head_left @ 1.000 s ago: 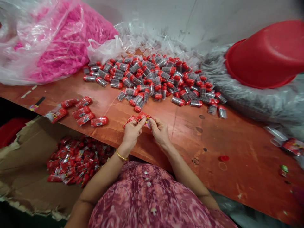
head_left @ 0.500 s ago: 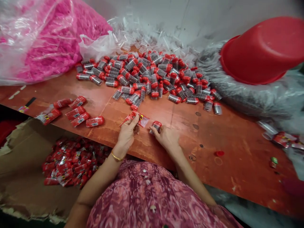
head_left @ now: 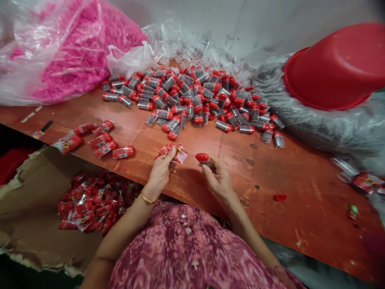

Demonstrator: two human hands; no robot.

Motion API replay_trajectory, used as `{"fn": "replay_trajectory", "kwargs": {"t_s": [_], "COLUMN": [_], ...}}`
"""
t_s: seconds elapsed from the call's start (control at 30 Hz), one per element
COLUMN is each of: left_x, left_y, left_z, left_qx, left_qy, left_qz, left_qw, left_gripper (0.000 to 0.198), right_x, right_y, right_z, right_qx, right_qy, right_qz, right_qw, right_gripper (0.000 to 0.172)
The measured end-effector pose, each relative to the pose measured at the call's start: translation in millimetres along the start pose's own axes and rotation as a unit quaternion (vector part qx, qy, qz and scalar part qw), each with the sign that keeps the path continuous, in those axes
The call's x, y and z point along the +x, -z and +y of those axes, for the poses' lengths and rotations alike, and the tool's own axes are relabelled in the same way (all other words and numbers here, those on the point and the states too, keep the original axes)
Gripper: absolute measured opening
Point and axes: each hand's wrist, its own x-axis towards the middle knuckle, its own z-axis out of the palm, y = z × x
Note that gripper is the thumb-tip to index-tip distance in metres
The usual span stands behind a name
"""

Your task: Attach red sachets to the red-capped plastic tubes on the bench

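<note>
Between the thumb and fingers of my left hand [head_left: 161,170] are red printed plastic wrappers [head_left: 165,150], with a clear end sticking out to the right. My right hand [head_left: 219,178] grips a small clear bottle with a red cap [head_left: 202,157]; its dark contents are partly hidden by my fingers. The two hands are apart, above the table's near edge. Beyond them lies a big pile of the same red-capped bottles [head_left: 180,94]. Several red-wrapped bottles [head_left: 124,152] lie on the table to the left of my left hand.
An open cardboard box [head_left: 27,204] full of red-wrapped bottles [head_left: 93,200] stands below the table's left edge. A bag of pink pieces [head_left: 78,52] sits at the back left. A red bucket [head_left: 337,66] rests on a filled plastic bag [head_left: 327,124]. A loose red cap [head_left: 280,197] lies at right.
My right hand has turned the bottle so its red cap points up and left, and has moved slightly right. My left hand keeps its hold on the wrappers. The view has shifted slightly.
</note>
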Motion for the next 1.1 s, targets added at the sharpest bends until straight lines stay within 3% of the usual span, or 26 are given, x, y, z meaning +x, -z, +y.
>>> {"fn": "replay_trajectory", "kwargs": {"t_s": [0.13, 0.3, 0.5, 0.77, 0.93, 1.1], "left_x": [-2.2, -6.3, -9.0, -12.6, -8.4, -9.4], "left_y": [-1.2, -1.7, -5.1, -11.1, -9.1, -11.2], "left_z": [-2.8, -1.4, 1.1, -6.4, -9.2, -9.7], "left_qx": [-0.002, 0.013, 0.051, 0.022, 0.005, -0.032], "left_qy": [0.025, 0.035, 0.012, 0.013, 0.025, 0.059], "left_qz": [-0.013, -0.021, -0.007, -0.039, -0.050, -0.053], "left_qw": [1.000, 0.999, 0.999, 0.999, 0.998, 0.996], "left_gripper": [0.039, 0.035, 0.034, 0.042, 0.043, 0.040], "right_x": [1.2, 7.8, 8.0, 8.2, 7.4, 10.1], "right_y": [4.3, 4.4, 0.3, -11.7, -21.9, -28.7], "right_z": [-12.4, -12.4, -12.4, -16.1, -16.9, -14.8], "right_qx": [-0.080, -0.163, -0.232, -0.197, -0.155, -0.133], "right_qy": [0.175, 0.245, 0.235, 0.222, 0.161, 0.161], "right_qz": [-0.016, -0.015, 0.014, 0.002, 0.041, 0.079], "right_qw": [0.981, 0.955, 0.944, 0.955, 0.974, 0.975], "right_gripper": [0.032, 0.043, 0.040, 0.051, 0.041, 0.043]}}
